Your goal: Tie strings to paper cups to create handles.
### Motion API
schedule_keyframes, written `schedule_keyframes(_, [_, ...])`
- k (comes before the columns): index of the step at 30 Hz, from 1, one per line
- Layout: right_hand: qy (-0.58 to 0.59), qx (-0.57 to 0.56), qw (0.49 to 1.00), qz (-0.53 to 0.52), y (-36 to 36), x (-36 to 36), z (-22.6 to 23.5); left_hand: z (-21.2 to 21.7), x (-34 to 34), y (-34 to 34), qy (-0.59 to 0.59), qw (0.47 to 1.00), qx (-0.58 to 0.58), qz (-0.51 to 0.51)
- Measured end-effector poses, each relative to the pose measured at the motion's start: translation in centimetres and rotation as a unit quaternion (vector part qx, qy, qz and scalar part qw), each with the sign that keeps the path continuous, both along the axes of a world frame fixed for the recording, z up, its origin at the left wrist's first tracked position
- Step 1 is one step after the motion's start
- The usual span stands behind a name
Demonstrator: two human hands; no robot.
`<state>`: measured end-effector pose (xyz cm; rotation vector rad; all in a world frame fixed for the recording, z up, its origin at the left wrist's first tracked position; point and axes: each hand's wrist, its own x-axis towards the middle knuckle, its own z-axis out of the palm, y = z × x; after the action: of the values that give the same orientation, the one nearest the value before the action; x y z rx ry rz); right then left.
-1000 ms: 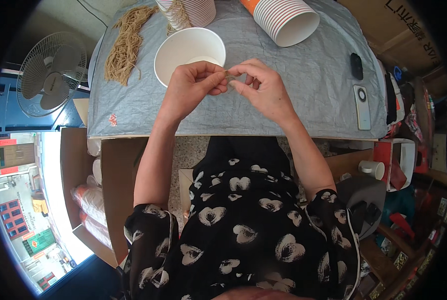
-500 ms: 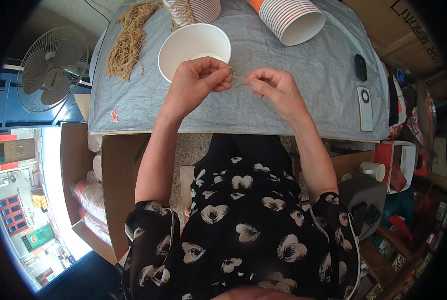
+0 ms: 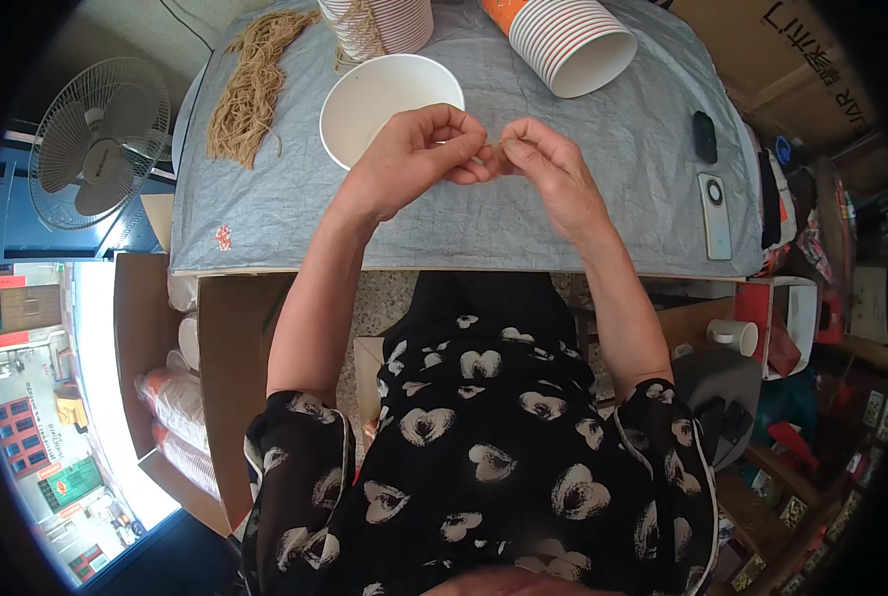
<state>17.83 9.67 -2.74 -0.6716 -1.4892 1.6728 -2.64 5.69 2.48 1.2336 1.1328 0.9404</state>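
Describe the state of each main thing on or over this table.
Left hand: fingers pinched
Right hand: fingers pinched
String: between hands, mostly hidden
Bowl: open, partly hidden
Left bowl stack: nested, partly visible
Right bowl stack: nested, tipped sideways
String bundle: loose, untidy
Phone: lying camera side up

- Looked most like a small workshop, possibly within a home.
- Had a grey-covered table (image 3: 434, 233) as a work surface.
- Bore supplies in bulk there: nested cups (image 3: 568, 50), a ribbed stack (image 3: 404, 25), a bowl (image 3: 339, 114) and a heap of twine (image 3: 250, 94).
- Held wrapped stacks (image 3: 177, 402) in an open carton (image 3: 235, 368) beside the table.
- Mixed in everyday things: a fan (image 3: 101, 159), a mug (image 3: 730, 336), a phone (image 3: 714, 216).
- Opened at left onto daylight and buildings (image 3: 26, 437).
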Motion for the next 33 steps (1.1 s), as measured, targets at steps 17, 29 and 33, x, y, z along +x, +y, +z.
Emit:
schedule_keyframes(17, [-0.164,0.211,0.961,-0.069,0.2,0.6,3.8,-1.4,-1.1,-0.1,-0.013,0.999,0.022,-0.037])
schedule_keyframes(29, [0.007,-0.055,0.998,-0.019,0.2,-1.0,3.3,-2.0,-0.4,-2.3,-0.001,0.995,0.092,0.047])
schedule_keyframes(33, [0.023,-0.152,0.988,0.007,0.0,-1.3,2.9,-2.6,0.1,-3.0,0.012,0.989,0.128,0.068])
